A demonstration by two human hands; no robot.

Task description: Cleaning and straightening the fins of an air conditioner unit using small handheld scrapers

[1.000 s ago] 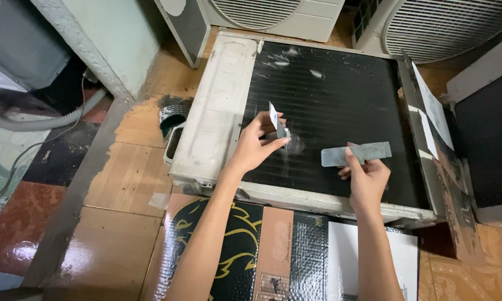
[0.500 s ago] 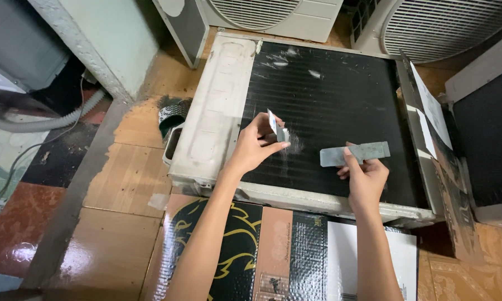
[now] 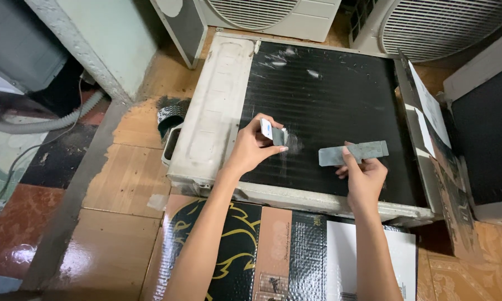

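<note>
At the centre of the frame, a small white and grey tool (image 3: 273,134) is pinched in the fingers of the left hand (image 3: 251,147) and pressed against the black finned coil (image 3: 329,95) of an air-conditioner unit (image 3: 217,111) laid flat on the floor. Just right of centre, a flat grey metal strip (image 3: 352,153) is gripped by the fingers of the right hand (image 3: 363,177) above the same coil. Patterned cardboard (image 3: 245,251) is seen at the lower edge.

Small grey comb (image 3: 275,134) and flat grey strip (image 3: 353,153) over black coil fins (image 3: 329,89).
</note>
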